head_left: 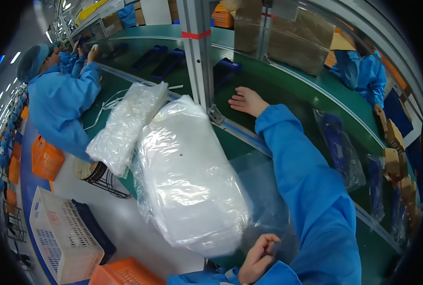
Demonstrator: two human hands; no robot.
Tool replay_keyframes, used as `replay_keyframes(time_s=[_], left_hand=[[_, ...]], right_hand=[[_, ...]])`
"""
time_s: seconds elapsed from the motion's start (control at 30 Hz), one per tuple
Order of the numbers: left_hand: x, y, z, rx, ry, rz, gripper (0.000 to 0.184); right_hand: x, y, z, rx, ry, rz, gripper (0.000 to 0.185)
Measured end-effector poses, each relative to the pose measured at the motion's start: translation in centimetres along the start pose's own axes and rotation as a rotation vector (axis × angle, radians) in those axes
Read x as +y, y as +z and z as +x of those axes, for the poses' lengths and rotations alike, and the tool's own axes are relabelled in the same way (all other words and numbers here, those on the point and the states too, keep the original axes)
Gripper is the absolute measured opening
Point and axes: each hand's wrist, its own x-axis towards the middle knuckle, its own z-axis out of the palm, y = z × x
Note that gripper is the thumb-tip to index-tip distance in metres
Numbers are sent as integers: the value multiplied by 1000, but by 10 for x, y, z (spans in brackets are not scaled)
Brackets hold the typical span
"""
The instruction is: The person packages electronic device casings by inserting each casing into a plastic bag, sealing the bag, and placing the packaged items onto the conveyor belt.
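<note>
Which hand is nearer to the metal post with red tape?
Right. The right hand is beside the post, not touching it; the left hand is much farther back, by the near end of the plastic bags.

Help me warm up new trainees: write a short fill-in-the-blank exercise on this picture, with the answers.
1. The right hand is held out over a belt coloured ____.
2. The big stack of plastic bags lies, in the picture, to the ____ of the outstretched sleeve.
3. The tape around the metal post is ____.
4. The left hand is near the ____ edge of the picture.

Missing words: green; left; red; bottom.
</note>
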Motion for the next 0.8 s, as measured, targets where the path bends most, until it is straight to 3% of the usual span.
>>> replay_keyframes(time_s=[0.03,0.13,0.23,0.37,0.47,0.53,0.57,0.6,0.7,0.73,0.8], left_hand=[[-6,-7,-1,-20,-41,34,40],[-31,-5,-15,176,-199,-322,31],[-57,-9,-14,235,-274,-254,28],[-52,-15,-11,248,-406,-513,20],[-20,-1,-6,193,-200,-293,21],[12,4,3,175,-289,82,16],[20,9,3,160,-339,268,23],[11,2,2,123,-260,221,21],[21,14,6,145,-155,206,15],[26,18,8,155,-129,213,14],[25,18,10,140,-92,279,13]], right_hand=[[5,10,17,41,-11,45,49],[9,32,43,3,-76,53,52],[6,50,58,148,-61,50,50],[7,48,88,232,11,-122,32],[1,29,87,289,-67,-100,25],[-15,15,55,425,-233,-109,23],[-22,-4,59,361,-274,-37,24],[-25,-29,68,303,-313,38,25],[-53,-63,-40,177,-293,6,26],[-61,-80,-66,145,-253,174,29],[-72,-113,-142,-86,-283,243,33]])
